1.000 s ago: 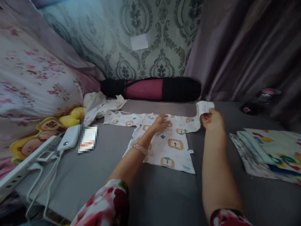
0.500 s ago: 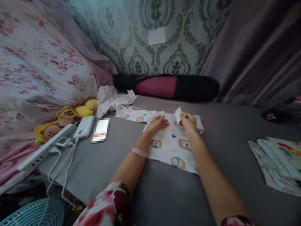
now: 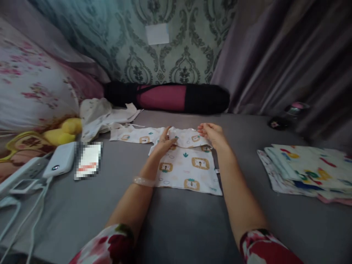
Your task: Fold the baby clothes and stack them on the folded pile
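Observation:
A small white long-sleeved shirt (image 3: 189,172) printed with lion faces and green leaves lies flat on the grey surface. Its left sleeve (image 3: 134,135) stretches out to the side, while the right sleeve (image 3: 187,137) lies folded across the chest. My left hand (image 3: 164,143) rests with spread fingers on the upper left of the shirt, over the end of the folded sleeve. At the upper right edge, my right hand (image 3: 216,136) is beside the fold, its fingers loosely bent and apart, with no cloth visibly gripped.
A stack of folded printed cloths (image 3: 305,168) lies at right. Crumpled white clothing (image 3: 101,115) sits at back left, near a yellow plush toy (image 3: 66,132). A white power bank (image 3: 61,159), cables and a power strip (image 3: 30,170) are at left. A black and maroon bag (image 3: 162,97) lies along the wall.
My right hand has laid the right sleeve across the shirt and let go of its cuff. My left hand stays on the shirt. The view has turned to the right.

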The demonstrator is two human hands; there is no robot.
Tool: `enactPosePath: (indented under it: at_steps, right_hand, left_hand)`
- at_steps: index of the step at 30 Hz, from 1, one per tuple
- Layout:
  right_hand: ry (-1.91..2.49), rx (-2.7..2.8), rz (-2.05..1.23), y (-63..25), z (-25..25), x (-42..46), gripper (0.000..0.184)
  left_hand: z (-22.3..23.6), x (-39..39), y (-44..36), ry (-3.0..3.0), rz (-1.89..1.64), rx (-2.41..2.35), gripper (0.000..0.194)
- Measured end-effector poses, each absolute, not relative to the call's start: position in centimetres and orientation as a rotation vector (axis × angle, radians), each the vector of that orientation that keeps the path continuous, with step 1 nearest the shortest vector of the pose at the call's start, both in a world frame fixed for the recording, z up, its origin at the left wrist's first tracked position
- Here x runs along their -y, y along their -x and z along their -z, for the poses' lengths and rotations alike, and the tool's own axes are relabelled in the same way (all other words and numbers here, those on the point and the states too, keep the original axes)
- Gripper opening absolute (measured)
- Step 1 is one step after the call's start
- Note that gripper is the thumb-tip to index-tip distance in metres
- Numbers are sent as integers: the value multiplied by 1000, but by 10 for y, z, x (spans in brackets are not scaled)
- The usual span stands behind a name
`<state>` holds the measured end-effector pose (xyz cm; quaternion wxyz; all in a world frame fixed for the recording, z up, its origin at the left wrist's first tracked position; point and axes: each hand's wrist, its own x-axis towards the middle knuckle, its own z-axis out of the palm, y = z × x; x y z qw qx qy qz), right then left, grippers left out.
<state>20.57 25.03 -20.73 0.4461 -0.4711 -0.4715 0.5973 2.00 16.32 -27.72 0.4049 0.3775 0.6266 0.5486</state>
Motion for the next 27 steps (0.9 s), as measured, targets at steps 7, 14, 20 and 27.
enactPosePath:
  at_steps: [7, 14, 20, 27]
  right_hand:
    - [1202, 931, -1389, -252, 209, -270, 19]
    - [1256, 1000, -1302, -247, 224, -274, 18]
    - [1271, 1225, -1170, -236, 250, -282, 16]
    - [1360, 1961, -619, -216, 266, -273, 29]
  left_hand:
    - [288, -173, -8, -1038, -1444, -1731, 38]
    - [280, -168, -2, -922, -1501, -1877, 46]
    - [279, -167, 0, -984, -1502, -1971, 48]
    - [287, -167, 9, -1138, -1463, -2234, 45]
